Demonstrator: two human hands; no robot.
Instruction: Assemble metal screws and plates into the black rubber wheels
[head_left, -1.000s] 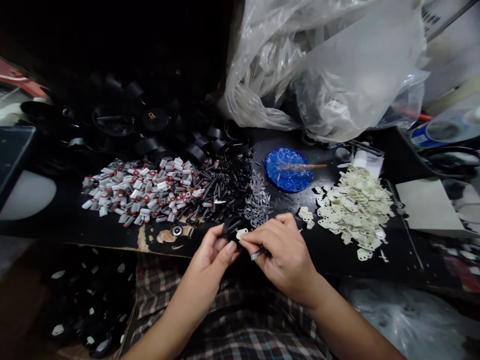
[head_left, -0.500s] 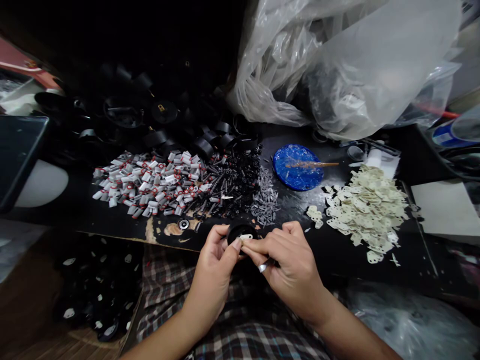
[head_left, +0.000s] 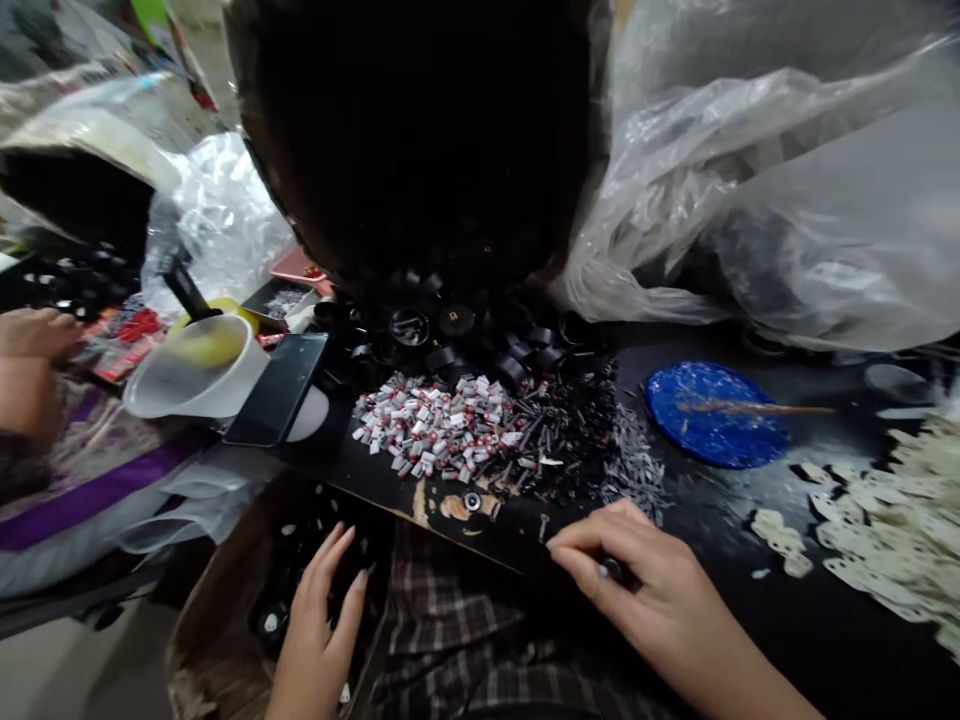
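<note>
My left hand (head_left: 321, 610) is open with its fingers apart, holding nothing, above a brown box (head_left: 217, 610) of black round parts (head_left: 270, 622) with pale plates on them. My right hand (head_left: 637, 580) is closed over the front of the black table, thumb and forefinger pinched together. Something dark shows inside its curled fingers, but I cannot make out what. Just beyond those fingertips lies a small metal screw-like piece (head_left: 543, 528). The grey-white sleeves with red rings (head_left: 435, 425) and thin grey pins (head_left: 634, 460) are heaped beyond the right hand.
A blue round lid (head_left: 712, 440) with a brown stick lies right of centre. Cream plates (head_left: 885, 520) are piled at the right. A phone (head_left: 277, 390) leans by a white bowl (head_left: 187, 375). Plastic bags (head_left: 675, 190) stand behind. At far left is another person's hand (head_left: 37, 335).
My hands have parted. The left hand has let go of the black round part and moved down left over the box. The right hand has left it too, and the view has swung left.
</note>
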